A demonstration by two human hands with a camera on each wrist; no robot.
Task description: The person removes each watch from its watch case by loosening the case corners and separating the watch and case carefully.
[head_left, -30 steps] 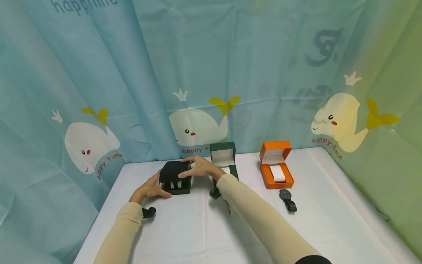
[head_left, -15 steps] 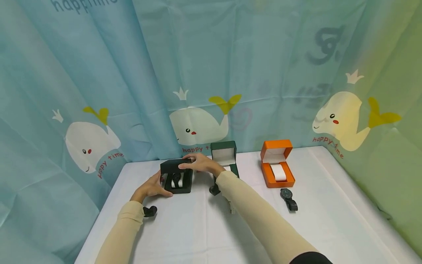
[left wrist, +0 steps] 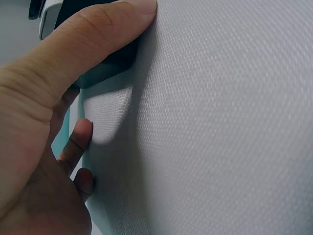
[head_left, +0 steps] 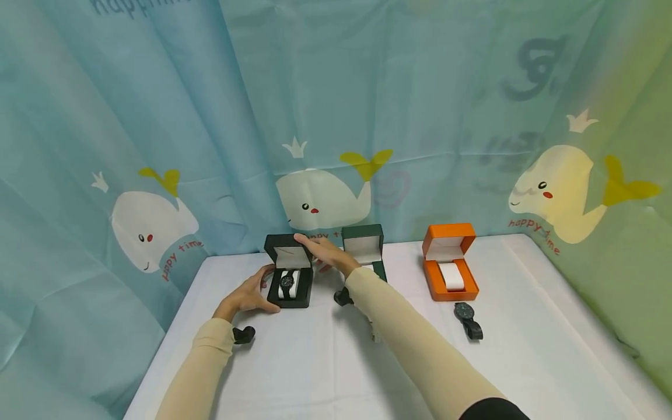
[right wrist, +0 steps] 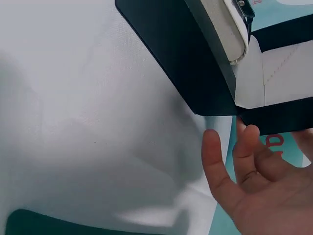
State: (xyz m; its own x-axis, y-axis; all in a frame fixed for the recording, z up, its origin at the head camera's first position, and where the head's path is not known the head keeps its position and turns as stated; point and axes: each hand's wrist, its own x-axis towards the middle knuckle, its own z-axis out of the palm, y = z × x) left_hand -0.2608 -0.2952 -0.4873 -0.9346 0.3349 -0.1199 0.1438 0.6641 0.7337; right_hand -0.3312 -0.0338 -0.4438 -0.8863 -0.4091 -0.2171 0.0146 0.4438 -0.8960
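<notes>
Gripping the black box (head_left: 295,304) at left with our left hand (head_left: 251,294), we touch its raised lid (head_left: 280,241) at right with our right hand (head_left: 328,253); pinching or not, unclear.

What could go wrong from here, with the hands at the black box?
1. The right hand is close to the open green box, so pulling away might bump it.
2. The left hand grips the black box low down; if it let go while the lid was pushed back, the base might tip.
3. The right sleeve might brush the green box too.
</notes>
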